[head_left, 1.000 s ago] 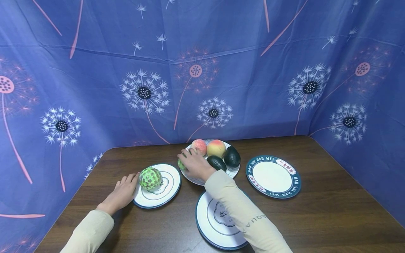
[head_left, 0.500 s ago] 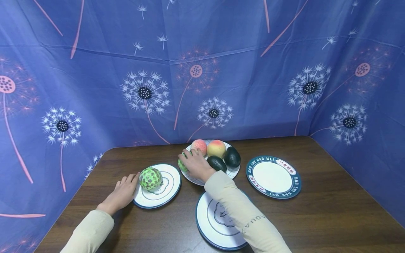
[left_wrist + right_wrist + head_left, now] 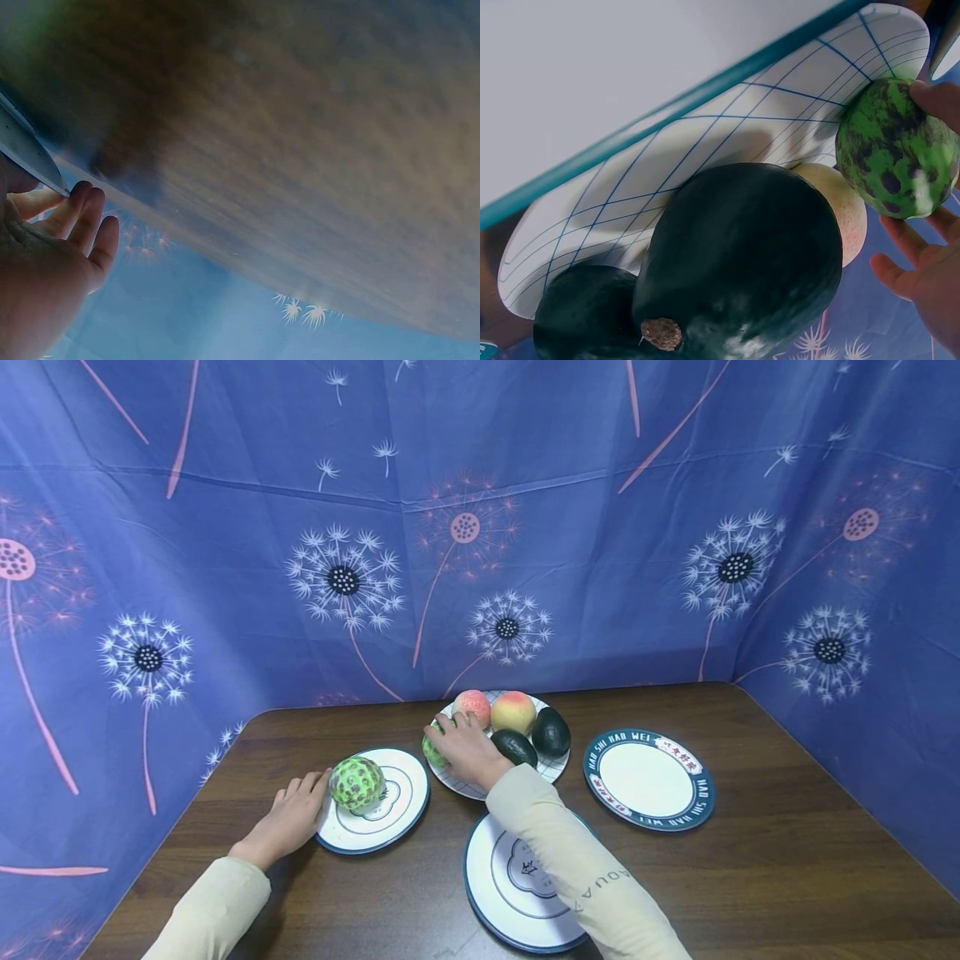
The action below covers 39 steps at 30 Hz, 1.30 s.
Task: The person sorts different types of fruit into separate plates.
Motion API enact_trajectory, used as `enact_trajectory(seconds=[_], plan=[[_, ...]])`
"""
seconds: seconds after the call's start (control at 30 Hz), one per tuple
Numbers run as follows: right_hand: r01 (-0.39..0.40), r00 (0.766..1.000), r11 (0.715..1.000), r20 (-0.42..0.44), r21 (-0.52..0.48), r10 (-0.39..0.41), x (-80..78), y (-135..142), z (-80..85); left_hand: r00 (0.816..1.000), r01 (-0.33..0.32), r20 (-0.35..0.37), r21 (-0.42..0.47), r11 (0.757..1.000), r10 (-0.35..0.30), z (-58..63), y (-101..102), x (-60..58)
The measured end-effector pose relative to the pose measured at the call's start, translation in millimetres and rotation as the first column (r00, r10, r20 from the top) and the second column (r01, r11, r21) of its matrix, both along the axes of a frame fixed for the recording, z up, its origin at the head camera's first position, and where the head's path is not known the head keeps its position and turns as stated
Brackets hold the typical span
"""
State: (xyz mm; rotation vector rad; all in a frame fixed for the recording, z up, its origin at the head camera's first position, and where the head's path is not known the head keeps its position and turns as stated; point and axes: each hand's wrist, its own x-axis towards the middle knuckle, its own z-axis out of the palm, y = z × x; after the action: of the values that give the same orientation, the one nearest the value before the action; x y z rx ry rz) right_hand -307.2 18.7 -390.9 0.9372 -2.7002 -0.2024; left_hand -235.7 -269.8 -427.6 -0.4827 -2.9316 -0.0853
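Observation:
My right hand (image 3: 465,750) grips a green, dark-blotched custard apple (image 3: 892,150) at the left side of a checked plate (image 3: 552,770). In the right wrist view its thumb lies on one side of the fruit and its fingers on the other. Two peaches (image 3: 513,713) and two dark green avocados (image 3: 551,732) share that plate. On the left, a second custard apple (image 3: 356,782) sits on a white plate with a blue rim (image 3: 408,802). My left hand (image 3: 291,814) lies at this plate's left edge, fingers relaxed and fingertips right beside the fruit.
White plates (image 3: 498,893), apparently stacked, stand at the front centre, partly under my right sleeve (image 3: 577,860). To the right lies a plate with a lettered teal rim (image 3: 697,802). A blue dandelion-print cloth (image 3: 600,568) hangs behind the wooden table (image 3: 787,860).

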Motion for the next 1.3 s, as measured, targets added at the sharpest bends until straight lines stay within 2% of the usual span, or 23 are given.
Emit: enact_trajectory(seconds=[0.37,0.6,1.13,1.3], plan=[[-0.037,0.999,0.999,-0.008,-0.001,0.037,1.8,-0.2,1.2,1.000,0.005,0.005,-0.005,1.000,-0.005,-0.4,-0.2,-0.7],[-0.082,0.995,0.996,-0.063,-0.026,0.081,4.5,-3.6,4.6,1.000,-0.005,0.016,-0.015,1.000,0.005,0.6,0.6,-1.1],[-0.180,0.979,0.984,-0.098,-0.014,0.178,22.0,-16.7,13.2,1.000,-0.006,0.001,-0.005,1.000,0.006,0.3,1.5,-0.7],[-0.206,0.975,0.979,-0.080,-0.001,0.205,27.1,-20.9,14.0,1.000,0.000,-0.007,-0.006,1.000,0.000,0.0,1.3,-1.2]])
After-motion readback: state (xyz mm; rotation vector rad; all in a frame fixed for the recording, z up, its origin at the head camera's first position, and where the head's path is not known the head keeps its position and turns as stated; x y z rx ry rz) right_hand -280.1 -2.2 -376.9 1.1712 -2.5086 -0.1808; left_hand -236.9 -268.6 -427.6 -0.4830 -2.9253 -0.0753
